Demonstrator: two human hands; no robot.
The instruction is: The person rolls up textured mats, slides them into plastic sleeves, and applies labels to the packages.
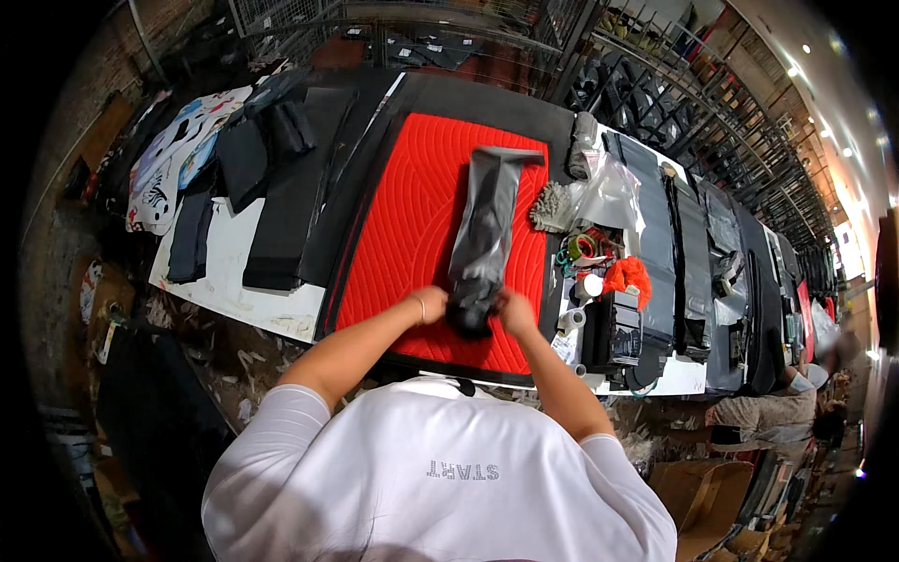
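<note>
A long dark grey plastic bag [487, 211] lies lengthwise over a red quilted mat [403, 215] with stitched curved lines. Its far end is flat and flares to a corner on the right; the near end is bunched around something black [470, 320] that I cannot make out. My left hand [431, 304], with a bracelet at the wrist, is closed at the left side of this near end. On its right side my right hand [512, 311] grips the bag's edge, slightly blurred by motion. The fingertips of both hands are partly hidden.
Black folded sheets [304, 187] and a printed cloth [183, 155] lie to the left. On the right are a grey fluffy mitt [552, 206], tape rolls [585, 247], an orange-red bundle [627, 279] and dark packed stacks [651, 253]. A person [773, 412] is farther right.
</note>
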